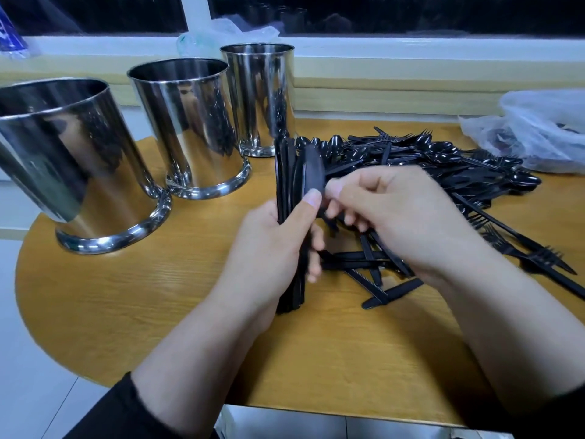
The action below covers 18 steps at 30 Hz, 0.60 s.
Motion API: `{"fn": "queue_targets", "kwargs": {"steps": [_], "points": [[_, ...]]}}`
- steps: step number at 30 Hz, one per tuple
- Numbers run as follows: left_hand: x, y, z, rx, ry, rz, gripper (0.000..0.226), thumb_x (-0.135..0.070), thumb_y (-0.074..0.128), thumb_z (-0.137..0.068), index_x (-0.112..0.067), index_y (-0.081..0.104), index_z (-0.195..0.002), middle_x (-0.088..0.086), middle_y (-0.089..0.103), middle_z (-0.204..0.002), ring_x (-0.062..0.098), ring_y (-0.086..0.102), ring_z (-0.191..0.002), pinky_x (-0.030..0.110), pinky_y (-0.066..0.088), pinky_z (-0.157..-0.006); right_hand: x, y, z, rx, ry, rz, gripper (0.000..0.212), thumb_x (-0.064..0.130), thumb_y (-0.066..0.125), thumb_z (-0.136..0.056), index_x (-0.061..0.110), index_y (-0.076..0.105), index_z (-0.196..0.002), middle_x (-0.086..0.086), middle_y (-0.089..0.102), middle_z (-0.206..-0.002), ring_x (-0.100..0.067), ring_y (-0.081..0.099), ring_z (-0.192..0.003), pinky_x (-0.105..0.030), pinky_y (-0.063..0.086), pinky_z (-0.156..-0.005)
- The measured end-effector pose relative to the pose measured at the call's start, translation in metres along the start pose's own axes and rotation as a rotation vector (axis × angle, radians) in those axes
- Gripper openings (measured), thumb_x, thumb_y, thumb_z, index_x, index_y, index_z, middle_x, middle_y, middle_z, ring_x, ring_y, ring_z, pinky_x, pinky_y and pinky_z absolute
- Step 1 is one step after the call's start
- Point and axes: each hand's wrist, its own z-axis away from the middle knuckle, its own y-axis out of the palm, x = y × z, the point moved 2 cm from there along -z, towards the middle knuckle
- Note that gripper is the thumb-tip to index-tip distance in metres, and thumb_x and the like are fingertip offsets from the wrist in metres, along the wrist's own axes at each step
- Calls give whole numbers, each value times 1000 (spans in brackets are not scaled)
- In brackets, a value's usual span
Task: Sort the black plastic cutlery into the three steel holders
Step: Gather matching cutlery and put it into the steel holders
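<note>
Left hand (pixel 269 248) grips upright bundle of black plastic knives (pixel 289 191); right hand (pixel 399 213) pinches one knife at bundle. Three shiny steel cylindrical holders (pixel 190 122) stand left on round wooden surface (pixel 158 296); black cutlery pile (pixel 443 166) right.

Left hand (pixel 269 248) fingers curled, gripping; right hand (pixel 402 213) pinching.

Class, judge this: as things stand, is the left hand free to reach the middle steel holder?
Probably yes: bare table lies between the left hand and the middle steel holder. But it grips a bundle of knives, so it arrives loaded.
</note>
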Motion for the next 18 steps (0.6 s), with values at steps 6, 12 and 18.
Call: {"fn": "queue_targets", "kwargs": {"steps": [6,12,18], "points": [[0,-12,-5,-95,63,-51,36,-46,60,-100,-18,49,-79,-8,46,-61,14,39,-53,28,38,-50,-7,-59,-4,-101,-36,214,34,42,60,-98,19,75,-79,8,71,-73,-5,55,-62,-23,44,-64],[4,-1,-6,-102,159,-93,42,-45,64,-98,-17,51,-70,7,53,-56,25,51,-57,41,46,-64,-18,-52,2,75,4,423,30,50,61,-95,26,71,-79,2,60,-60,-9,45,-49,-25,38,-50],[16,4,2,-32,77,-200,40,-40,61,-100,-22,47,-67,4,48,-50,22,46,-50,33,41,-57,-20,-40,0,156,-4,513,20,46,61,-96,32,71,-85,4,61,-61,-6,46,-46,-24,38,-53]]}}
